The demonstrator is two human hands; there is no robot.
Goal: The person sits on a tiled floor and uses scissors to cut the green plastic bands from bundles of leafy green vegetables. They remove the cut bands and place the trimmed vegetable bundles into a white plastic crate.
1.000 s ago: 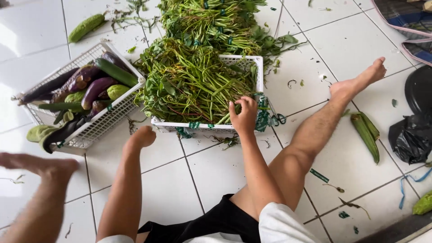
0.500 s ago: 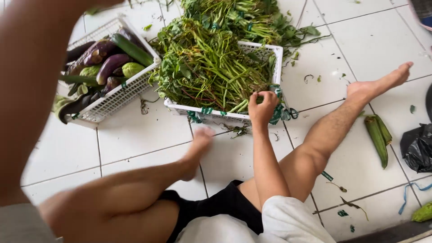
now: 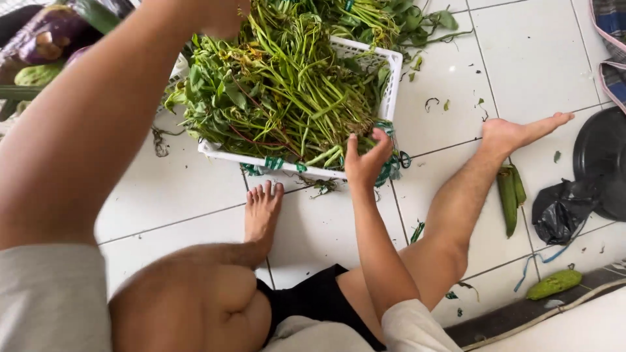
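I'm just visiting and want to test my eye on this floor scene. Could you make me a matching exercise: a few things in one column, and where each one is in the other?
Things:
1. leafy green stems
2. right hand
3. black plastic bag
4. purple eggplant

Places:
A. top left corner
B. crumpled on the tiles at the right
C. piled in the white basket
D. on the basket's near rim

Pairs: 1-C, 2-D, 3-B, 4-A

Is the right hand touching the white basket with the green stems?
Touching. In the head view the right hand grips the near rim of the white basket, fingers curled over the edge against the green stems.
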